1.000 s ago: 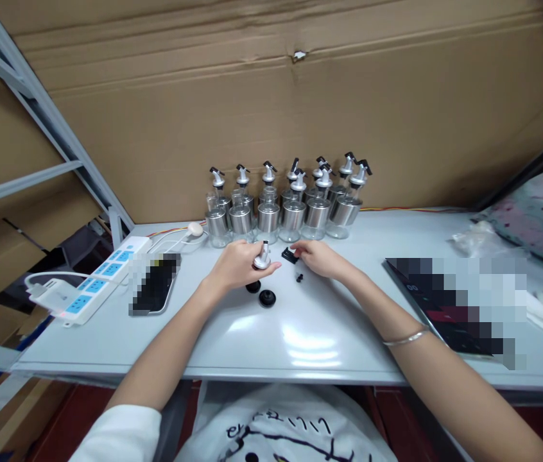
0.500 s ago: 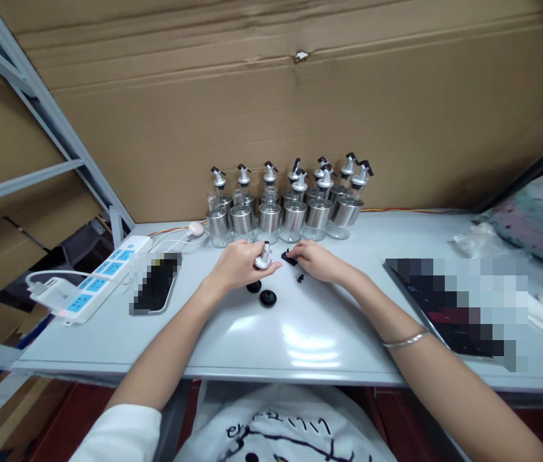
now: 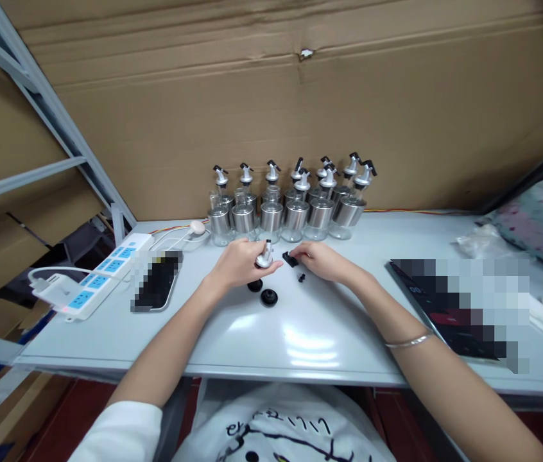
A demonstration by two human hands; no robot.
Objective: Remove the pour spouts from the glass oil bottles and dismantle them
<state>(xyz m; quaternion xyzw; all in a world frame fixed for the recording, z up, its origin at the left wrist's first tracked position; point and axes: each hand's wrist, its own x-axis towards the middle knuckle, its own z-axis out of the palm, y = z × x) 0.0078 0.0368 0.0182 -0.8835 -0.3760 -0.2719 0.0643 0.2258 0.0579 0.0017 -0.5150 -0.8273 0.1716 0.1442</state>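
Note:
My left hand is closed around a silver bottle pourer spout, held upright just above the table with its narrow tip pointing up. To its right, the fingers of my right hand are bent down and pinched at small black plastic parts on the table; the fingertips partly hide them. A tiny black piece lies nearer to me. Below my left hand are two round black stoppers, one in full view and the other partly covered by the hand.
Several glass-and-steel oil bottles stand in two rows at the back, many topped with pourers. A power strip and a phone lie on the left. On the right are a tablet and a crumpled plastic bag.
My right fingertips have shifted slightly over the black parts. My left hand keeps the pourer spout in the same place. The view has moved a little.

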